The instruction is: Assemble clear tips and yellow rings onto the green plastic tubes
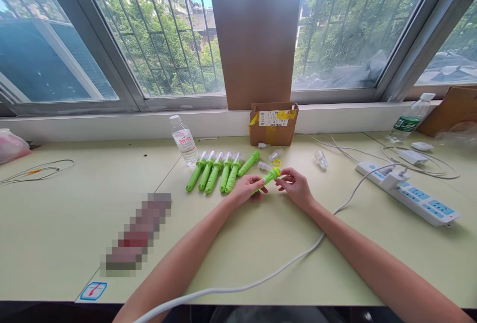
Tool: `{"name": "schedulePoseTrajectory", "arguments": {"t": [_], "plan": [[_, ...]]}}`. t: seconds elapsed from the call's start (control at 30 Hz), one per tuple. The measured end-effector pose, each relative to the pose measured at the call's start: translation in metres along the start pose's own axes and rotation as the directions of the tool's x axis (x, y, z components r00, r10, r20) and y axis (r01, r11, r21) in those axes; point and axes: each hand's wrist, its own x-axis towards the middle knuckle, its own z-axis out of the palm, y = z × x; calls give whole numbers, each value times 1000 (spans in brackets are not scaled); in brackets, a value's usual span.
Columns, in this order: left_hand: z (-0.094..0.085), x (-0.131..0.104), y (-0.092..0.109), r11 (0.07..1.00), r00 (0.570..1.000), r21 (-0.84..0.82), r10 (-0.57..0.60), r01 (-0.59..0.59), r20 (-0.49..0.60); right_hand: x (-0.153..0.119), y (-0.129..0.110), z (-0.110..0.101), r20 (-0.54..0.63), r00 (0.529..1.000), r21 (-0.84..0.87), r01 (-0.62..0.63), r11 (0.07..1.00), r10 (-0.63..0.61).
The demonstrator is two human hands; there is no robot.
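My left hand [249,188] is closed around a green plastic handle [270,177], tilted up to the right. At its wider, ringed end, the bent fingers of my right hand [295,186] pinch the rim; whether a small part is between them is hidden. Just beyond lie a yellow ring [276,162], a clear plastic cap [276,153] and a small white plastic piece [264,166]. Another green handle [248,163] without a clear top rests behind my left hand. To its left, several green handles with clear tops [213,174] lie side by side in a row.
An opened cardboard box [274,131] stands by the window, a white piece [262,145] before it. A second clear cap [320,159] lies right. Bottles [185,141] [410,119] stand at both sides. A white cable [257,283] crosses the table near my arms from the power strip [413,196].
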Motion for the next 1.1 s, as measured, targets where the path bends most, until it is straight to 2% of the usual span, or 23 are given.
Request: {"name": "schedulePoseTrajectory", "arguments": {"t": [0.43, 0.6, 0.7, 0.87, 1.1], "plan": [[0, 0, 0, 995, 1000, 103, -11, 10, 8, 0, -6, 2, 53, 996, 45, -68, 997, 66], [1, -1, 1, 991, 1000, 136, -3, 3, 2, 1, -3, 2, 48, 998, 47, -42, 998, 40], [3, -1, -1, 988, 998, 154, 25, -17, -49, 1, -3, 4, 13, 1000, 25, -14, 1000, 13], [8, -2, -6, 976, 973, 190, 140, -105, -181, 0, -5, 7, -18, 1000, -4, -1, 1000, 1], [11, -5, -6, 959, 953, 242, 201, -144, -228, 0, -4, 5, -14, 1000, -16, -16, 1000, 15]]}}
